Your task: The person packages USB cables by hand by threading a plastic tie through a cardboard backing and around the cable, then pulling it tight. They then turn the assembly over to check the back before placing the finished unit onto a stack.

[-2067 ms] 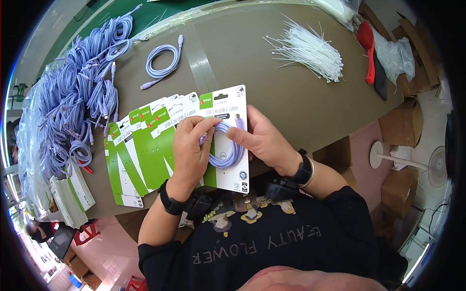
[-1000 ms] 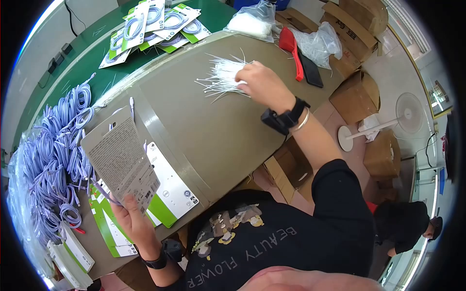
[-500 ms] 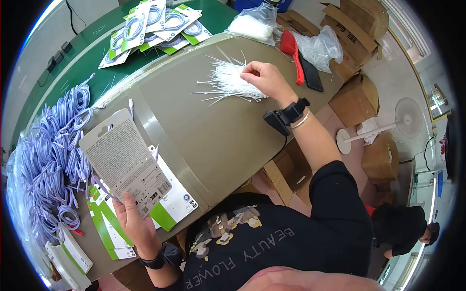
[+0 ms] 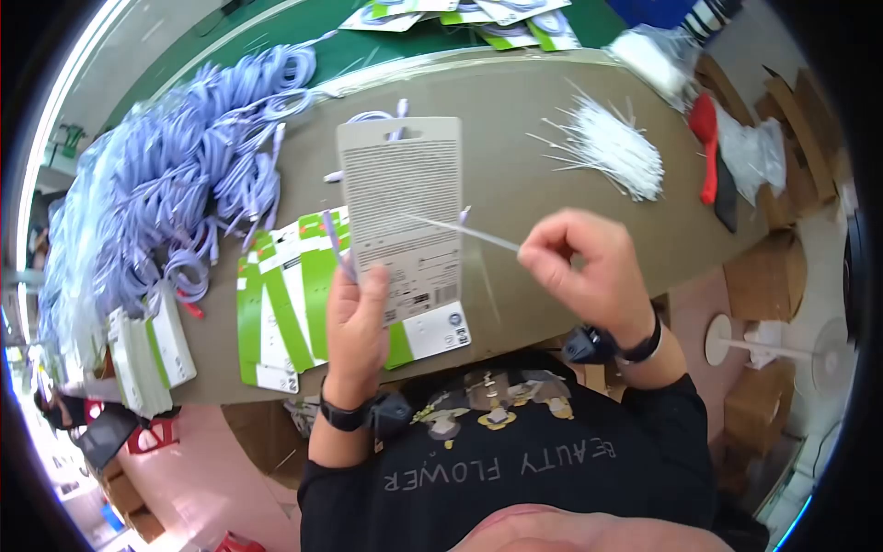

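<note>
The person's 2 hands are both busy over the near part of the table (image 4: 515, 120). The left hand (image 4: 357, 327) has the card (image 4: 405, 175) pinched near its lower left edge, thumb laid flat on the printed back. The card stands up off the table, slot at the top and barcode near the bottom, its back facing the person. A bit of purple cable (image 4: 333, 241) pokes out beside its left edge, just above the left hand.

The right hand (image 4: 593, 276) is to the right of the card, thumb and forefinger pressed together on 1 end of a white tie (image 4: 474, 234). The tie slants up to the left, its far end in front of the card's back; I can't tell whether it touches.

Green and white cards (image 4: 280, 308) lie fanned on the table to the left of the held card, and a loose coil (image 4: 368, 117) sits partly hidden behind its top. Farther left is a big heap of purple cables (image 4: 184, 152), with a card stack (image 4: 138, 363) near the table's left edge. Over on the right lies the tie pile (image 4: 612, 152), well apart from the card, then a red tool (image 4: 705, 147) and a clear bag (image 4: 750, 152). Packed cards (image 4: 460, 11) lie on the green surface (image 4: 317, 41) beyond.
</note>
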